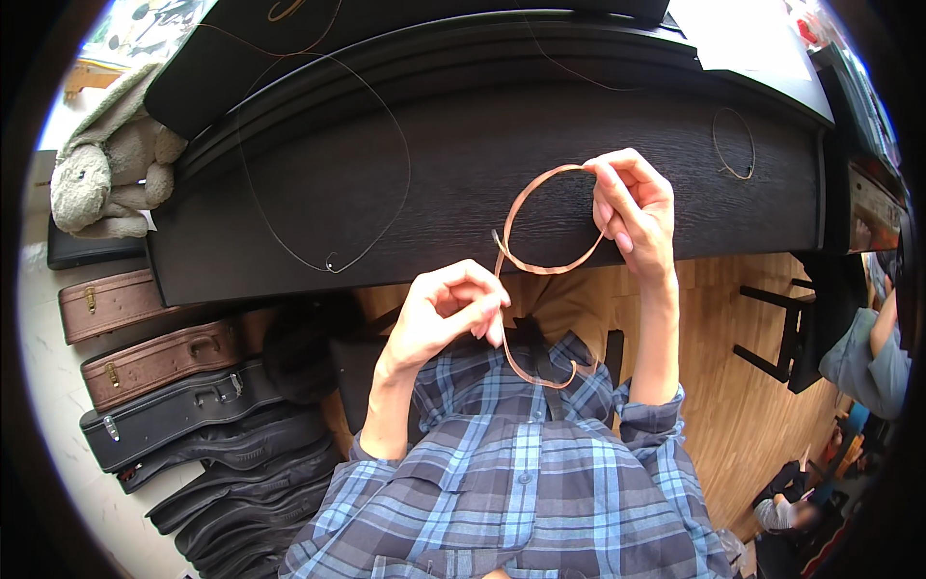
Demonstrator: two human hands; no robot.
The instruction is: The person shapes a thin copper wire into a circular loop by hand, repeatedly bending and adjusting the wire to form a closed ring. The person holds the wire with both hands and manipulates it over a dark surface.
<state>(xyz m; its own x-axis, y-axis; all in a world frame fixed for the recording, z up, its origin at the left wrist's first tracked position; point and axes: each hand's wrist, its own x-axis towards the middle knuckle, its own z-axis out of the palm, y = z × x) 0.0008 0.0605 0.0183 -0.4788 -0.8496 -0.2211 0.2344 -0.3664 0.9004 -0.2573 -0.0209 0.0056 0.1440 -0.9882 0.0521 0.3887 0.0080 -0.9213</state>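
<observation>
Above the front edge of the black wooden surface I hold a coil of copper-coloured, ribbon-like string. My right hand pinches the right side of its loop between thumb and fingers. Lower down, my left hand pinches the string's tail, which hangs in a curve in front of my shirt and ends in a bent tip. A small silvery end piece sticks out at the loop's left side. Left of my hands, a large loop of thin wire lies on the black surface, a small fitting at its lower end.
A smaller wire ring lies at the right of the surface. A plush rabbit sits at the far left. Below it stand brown and black instrument cases in a row. To the right are a black stool and another person's sleeve.
</observation>
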